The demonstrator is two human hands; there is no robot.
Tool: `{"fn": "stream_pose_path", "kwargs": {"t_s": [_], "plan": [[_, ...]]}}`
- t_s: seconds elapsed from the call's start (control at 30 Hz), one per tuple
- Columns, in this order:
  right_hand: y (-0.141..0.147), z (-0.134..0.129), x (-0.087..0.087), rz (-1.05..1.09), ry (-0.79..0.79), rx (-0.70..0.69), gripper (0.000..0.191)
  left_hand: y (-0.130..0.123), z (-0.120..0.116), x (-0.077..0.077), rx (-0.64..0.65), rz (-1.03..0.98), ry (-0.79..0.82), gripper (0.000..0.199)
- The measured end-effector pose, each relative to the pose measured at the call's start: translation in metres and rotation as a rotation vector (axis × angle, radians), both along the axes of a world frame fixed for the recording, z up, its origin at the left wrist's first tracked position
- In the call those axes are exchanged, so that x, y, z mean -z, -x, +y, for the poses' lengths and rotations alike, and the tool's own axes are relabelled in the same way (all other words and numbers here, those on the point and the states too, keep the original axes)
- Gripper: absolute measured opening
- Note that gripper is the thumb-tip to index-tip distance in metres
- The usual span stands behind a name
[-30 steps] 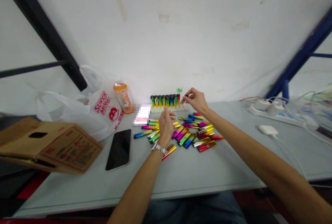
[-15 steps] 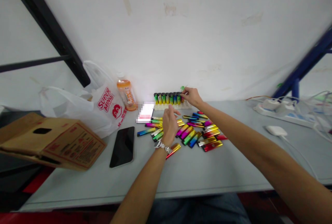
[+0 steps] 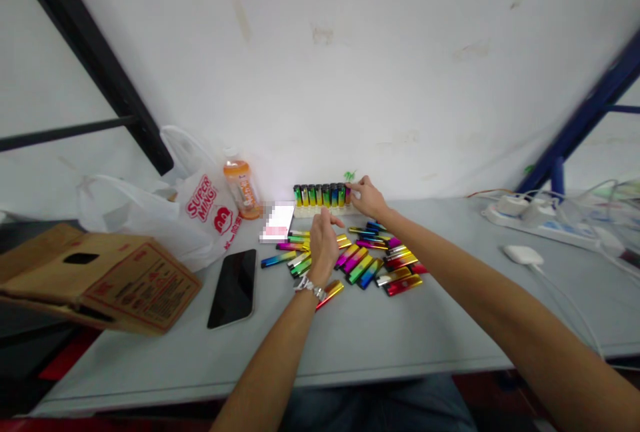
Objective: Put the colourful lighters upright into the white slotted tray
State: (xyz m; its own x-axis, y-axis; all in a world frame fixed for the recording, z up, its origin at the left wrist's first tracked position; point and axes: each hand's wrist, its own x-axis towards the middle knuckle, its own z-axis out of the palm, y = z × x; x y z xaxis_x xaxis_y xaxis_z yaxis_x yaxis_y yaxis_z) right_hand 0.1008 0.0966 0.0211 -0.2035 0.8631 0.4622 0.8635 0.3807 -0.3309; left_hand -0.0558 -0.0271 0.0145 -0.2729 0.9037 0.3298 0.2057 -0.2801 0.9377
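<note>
Right hand: The right hand [image 3: 371, 200] reaches in from the right, its fingertips drawn together at the top of the end lighter [image 3: 349, 196]; whether they pinch it or only touch it, I cannot tell.
Left hand: The left hand [image 3: 323, 245] is loosely open over the grey table [image 3: 400, 332], on the near side of the row, with nothing visible in its grasp. A silvery bracelet or watch [image 3: 310, 287] circles the wrist.
Upright lighters: A row of shiny upright lighters [image 3: 319, 196] runs left to right near the wall, dark tops up, in a pale holder [image 3: 313, 210]. Each lighter's long axis is vertical, and the end lighter stands at the row's right end.
Nearer hand: The right is at that end; the left is apart from it, lower and closer to the body.
Loose lighters: Many multicoloured loose lighters [image 3: 356, 264] lie flat at mixed angles, between the hands and below the right forearm, some beside the left hand.
Left side: A dark-screened phone [image 3: 233, 289], cardboard box [image 3: 135, 285], white plastic bag [image 3: 200, 219] and orange bottle [image 3: 242, 189].
Right side: A white power strip [image 3: 545, 225] and white adapter [image 3: 523, 255].
</note>
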Motion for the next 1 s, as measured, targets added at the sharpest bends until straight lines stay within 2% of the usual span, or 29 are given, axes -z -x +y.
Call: {"fn": "stream_pose_path", "kwargs": {"t_s": [0.1, 0.17, 0.33, 0.47, 0.57, 0.7, 0.83, 0.87, 1.0], "plan": [[-0.004, -0.015, 0.005, -0.031, 0.024, -0.033, 0.058, 0.000, 0.001, 0.000, 0.016, -0.018, -0.004, 0.066], [-0.008, -0.026, 0.007, -0.015, 0.017, -0.062, 0.060, 0.001, 0.001, 0.000, 0.017, -0.006, 0.006, 0.067], [-0.017, -0.051, 0.003, -0.146, 0.116, -0.198, 0.025, 0.000, 0.000, 0.000, -0.010, 0.056, -0.010, 0.064], [-0.015, -0.056, -0.007, -0.305, 0.217, -0.251, 0.021, -0.001, -0.003, -0.001, -0.017, 0.072, -0.018, 0.064], [-0.009, -0.049, -0.011, -0.288, 0.320, -0.232, 0.011, -0.001, -0.003, -0.001, -0.019, 0.088, -0.012, 0.063], [-0.005, -0.035, -0.012, -0.119, 0.351, -0.233, 0.013, 0.002, 0.002, 0.002, -0.013, 0.168, -0.046, 0.050], [-0.008, -0.032, -0.015, 0.195, 0.350, -0.302, 0.015, 0.004, 0.011, 0.009, 0.029, 0.321, -0.195, 0.011], [-0.008, -0.034, -0.016, 0.309, 0.368, -0.324, 0.018, 0.004, 0.013, 0.011, 0.044, 0.345, -0.223, 0.007], [-0.009, -0.055, -0.015, 0.755, 0.478, -0.381, 0.027, 0.003, 0.013, 0.014, 0.124, 0.366, -0.250, 0.038]]}}
